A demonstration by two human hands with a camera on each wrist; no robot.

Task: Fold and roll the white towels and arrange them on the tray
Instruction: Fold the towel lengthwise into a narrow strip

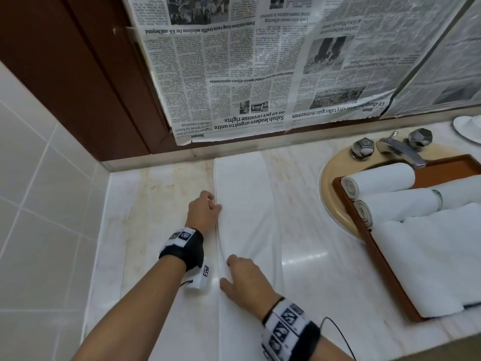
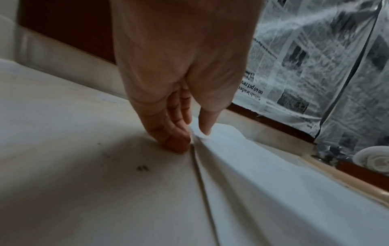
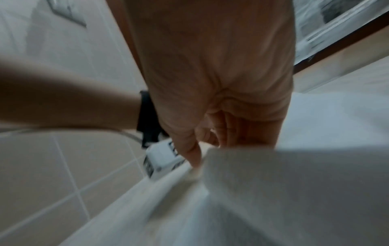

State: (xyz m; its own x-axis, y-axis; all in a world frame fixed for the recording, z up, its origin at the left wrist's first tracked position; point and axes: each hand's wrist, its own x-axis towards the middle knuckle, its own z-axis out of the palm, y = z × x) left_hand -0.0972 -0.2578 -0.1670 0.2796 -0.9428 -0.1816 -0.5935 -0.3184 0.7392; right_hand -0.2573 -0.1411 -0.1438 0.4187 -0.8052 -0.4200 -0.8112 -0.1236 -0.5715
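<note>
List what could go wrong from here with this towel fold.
1. Both hands, left and right, pinch the towel's left edge only; the free right side may drag unevenly, skewing the fold.
2. The counter looks stained beside the towel, so it may pick up dirt.
3. The tray rests across the sink; a nudge might tip it.
</note>
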